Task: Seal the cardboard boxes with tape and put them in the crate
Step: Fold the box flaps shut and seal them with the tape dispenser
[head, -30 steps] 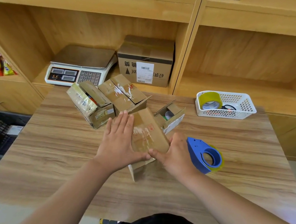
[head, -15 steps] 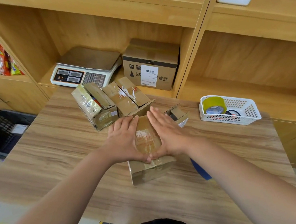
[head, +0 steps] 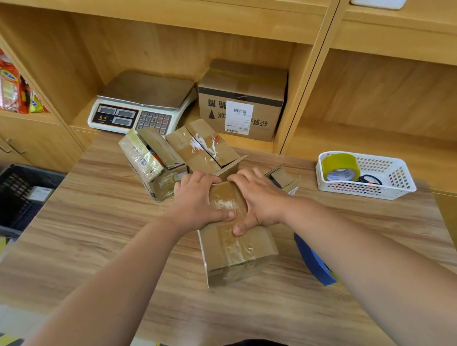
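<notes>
Here, box (head: 238, 252) on table (head: 100, 228) (shelves (head: 382, 94) behind).

Cardboard box (head: 239, 256) was found matt brown, banded with glossy, wrinkled clear tape (head: 236, 245). Table (head: 99, 214) was noted as smooth wood-grain laminate. Basket (head: 378, 188) was recorded as white perforated plastic.

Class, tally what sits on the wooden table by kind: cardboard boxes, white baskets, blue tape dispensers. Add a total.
Cardboard boxes: 4
White baskets: 1
Blue tape dispensers: 1
Total: 6
</notes>
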